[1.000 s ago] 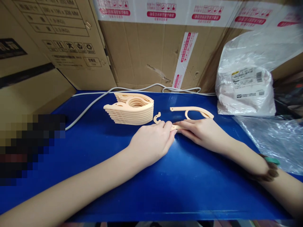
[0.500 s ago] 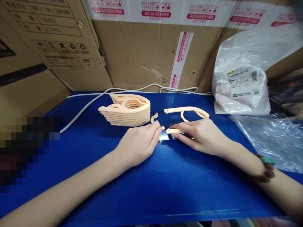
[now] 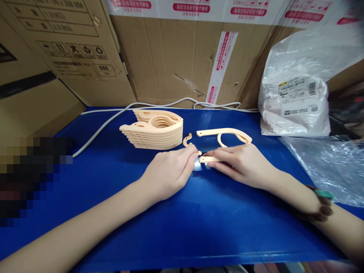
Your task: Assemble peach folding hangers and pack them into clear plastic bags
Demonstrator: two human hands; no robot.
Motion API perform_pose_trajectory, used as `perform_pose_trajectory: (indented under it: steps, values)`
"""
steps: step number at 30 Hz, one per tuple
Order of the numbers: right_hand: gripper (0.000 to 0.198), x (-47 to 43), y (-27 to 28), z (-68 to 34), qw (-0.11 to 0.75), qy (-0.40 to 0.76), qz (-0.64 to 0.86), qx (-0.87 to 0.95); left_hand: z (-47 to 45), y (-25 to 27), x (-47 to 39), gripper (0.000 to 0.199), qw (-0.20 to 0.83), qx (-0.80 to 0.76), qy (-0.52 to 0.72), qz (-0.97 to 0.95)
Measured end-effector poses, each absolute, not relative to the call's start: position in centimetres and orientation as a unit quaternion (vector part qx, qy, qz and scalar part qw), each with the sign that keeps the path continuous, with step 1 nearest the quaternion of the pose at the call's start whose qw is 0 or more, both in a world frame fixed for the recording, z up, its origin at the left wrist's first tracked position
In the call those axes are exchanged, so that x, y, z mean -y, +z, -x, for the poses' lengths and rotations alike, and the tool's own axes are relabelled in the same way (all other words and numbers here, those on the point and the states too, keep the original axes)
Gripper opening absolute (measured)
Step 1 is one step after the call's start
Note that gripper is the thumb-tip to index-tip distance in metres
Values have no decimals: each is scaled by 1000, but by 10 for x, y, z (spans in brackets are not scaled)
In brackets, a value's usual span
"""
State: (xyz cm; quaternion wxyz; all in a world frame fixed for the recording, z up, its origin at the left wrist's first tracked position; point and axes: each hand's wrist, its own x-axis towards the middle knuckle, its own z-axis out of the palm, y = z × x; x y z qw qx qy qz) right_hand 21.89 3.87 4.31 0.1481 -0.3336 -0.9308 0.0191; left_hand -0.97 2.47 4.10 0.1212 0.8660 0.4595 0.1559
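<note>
My left hand (image 3: 170, 169) is closed in a pinch on a small cream plastic piece (image 3: 200, 153); only its tip shows past the thumb and finger. My right hand (image 3: 247, 165) grips the near arm of a cream folding hanger (image 3: 222, 132), thumb on the near side and fingers over it. The holed end of that arm sticks out toward the left hand, right beside the small piece; whether they touch I cannot tell. The hanger's far arm and part of its round loop show behind the right hand. A loose curved hook (image 3: 187, 140) lies just beyond the left fingers.
A stack of several folded cream hangers (image 3: 153, 137) stands at the back left of the blue table (image 3: 182, 227). Behind runs a white cable (image 3: 105, 127) along cardboard boxes (image 3: 159, 60). To the right are a white plastic bag (image 3: 294, 98) and clear plastic film (image 3: 332, 167).
The view has shifted slightly. My left hand has edged right, bringing the small piece closer to the hanger arm's end. My right hand keeps its grip.
</note>
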Motion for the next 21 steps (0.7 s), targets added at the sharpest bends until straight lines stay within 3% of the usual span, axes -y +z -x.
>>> perform_pose_trajectory:
  steps: [13,21]
  values:
    - [32,-37,43,-217,169,18,327,930,14,41,-27,37,46,-410,109,-905]
    - [38,-35,42,-217,159,30,336,928,14,35,-27,42,-110,-389,99,-909]
